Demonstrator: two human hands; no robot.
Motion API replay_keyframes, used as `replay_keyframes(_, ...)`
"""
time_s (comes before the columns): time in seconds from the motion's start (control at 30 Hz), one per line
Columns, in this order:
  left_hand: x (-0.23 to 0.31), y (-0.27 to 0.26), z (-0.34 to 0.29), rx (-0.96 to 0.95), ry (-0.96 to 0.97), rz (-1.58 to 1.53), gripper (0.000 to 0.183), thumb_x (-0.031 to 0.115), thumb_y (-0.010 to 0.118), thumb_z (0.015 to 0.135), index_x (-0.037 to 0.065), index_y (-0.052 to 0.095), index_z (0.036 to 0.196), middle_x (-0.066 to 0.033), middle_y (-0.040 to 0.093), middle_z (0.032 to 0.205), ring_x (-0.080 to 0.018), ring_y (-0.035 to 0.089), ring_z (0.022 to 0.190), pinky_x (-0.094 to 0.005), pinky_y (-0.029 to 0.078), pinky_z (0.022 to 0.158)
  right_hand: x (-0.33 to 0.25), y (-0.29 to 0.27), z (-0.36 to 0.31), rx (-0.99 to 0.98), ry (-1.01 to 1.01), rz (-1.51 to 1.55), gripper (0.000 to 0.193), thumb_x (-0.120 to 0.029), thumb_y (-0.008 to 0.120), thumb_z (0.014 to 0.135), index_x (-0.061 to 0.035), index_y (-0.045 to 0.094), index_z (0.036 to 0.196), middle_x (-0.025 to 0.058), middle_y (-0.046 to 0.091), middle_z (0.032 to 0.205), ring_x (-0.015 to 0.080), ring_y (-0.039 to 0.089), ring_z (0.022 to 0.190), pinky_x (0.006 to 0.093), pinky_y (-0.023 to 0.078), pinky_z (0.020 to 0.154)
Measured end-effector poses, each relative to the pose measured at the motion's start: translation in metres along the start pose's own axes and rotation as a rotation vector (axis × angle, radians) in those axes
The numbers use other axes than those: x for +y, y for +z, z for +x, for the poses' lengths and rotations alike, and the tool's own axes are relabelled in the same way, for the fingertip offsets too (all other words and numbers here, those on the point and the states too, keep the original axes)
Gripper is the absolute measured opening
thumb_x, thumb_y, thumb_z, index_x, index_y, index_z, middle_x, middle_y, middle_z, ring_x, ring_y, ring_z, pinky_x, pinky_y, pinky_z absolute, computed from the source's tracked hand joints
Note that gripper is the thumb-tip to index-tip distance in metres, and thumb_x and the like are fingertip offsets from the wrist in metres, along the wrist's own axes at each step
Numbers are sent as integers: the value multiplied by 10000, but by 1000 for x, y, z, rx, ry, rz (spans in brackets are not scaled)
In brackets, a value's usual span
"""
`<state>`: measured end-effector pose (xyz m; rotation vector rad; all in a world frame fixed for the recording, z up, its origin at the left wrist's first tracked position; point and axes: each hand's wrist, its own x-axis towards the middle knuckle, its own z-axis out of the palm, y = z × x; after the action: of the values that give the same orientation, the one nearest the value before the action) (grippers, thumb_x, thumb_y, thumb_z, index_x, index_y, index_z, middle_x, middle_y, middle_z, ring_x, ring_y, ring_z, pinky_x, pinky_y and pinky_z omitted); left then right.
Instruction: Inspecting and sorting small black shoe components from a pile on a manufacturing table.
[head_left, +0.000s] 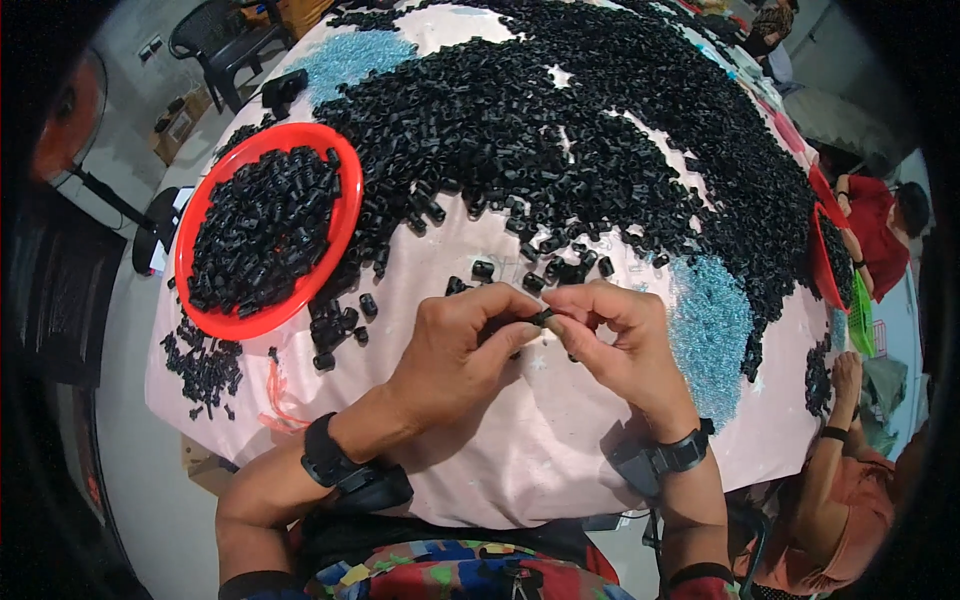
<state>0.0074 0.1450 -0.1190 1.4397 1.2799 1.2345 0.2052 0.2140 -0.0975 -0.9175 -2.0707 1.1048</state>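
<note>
Above the pink cloth in front of me, my left hand (455,345) and my right hand (622,345) meet fingertip to fingertip. Between the thumbs and fingers is a small black plastic piece (543,317), mostly covered by them. Both hands are closed in a pinch on it. Just beyond the fingers lie several loose black plastic pieces (570,270), short and tube-like. A large heap of similar black pieces (480,110) spreads over the far part of the table. Beside my right hand is a pile of small, shiny pale-blue parts (708,335).
A red basin (352,200) full of black pieces stands at left. Near it are small dark pin-like parts (203,370) and pink string (278,400). Another blue pile (350,62) lies far left. Other people (835,510) sit along the right edge by a second red basin (822,265).
</note>
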Motion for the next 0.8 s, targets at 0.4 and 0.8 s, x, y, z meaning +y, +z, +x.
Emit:
replay_keyframes(0.4, -1, -8, 6, -116, -282, -314, 190, 55, 680, 959, -29, 708, 1127, -13, 712, 903, -73, 648, 778, -234, 539, 690, 3, 2, 4, -11, -310, -166, 261, -5, 744, 793, -9, 750, 1054, 141, 719, 993, 290, 675, 866, 362, 548, 759)
replay_keyframes(0.8, 5, -8, 7, -124, -411, -523, 197, 154, 669, 1011, -14, 681, 1111, -31, 714, 944, -65, 672, 817, -201, 539, 705, -3, 8, 3, 20, -327, -228, 404, -83, 867, 737, -4, 734, 1111, 155, 714, 1055, 294, 680, 921, 353, 556, 800)
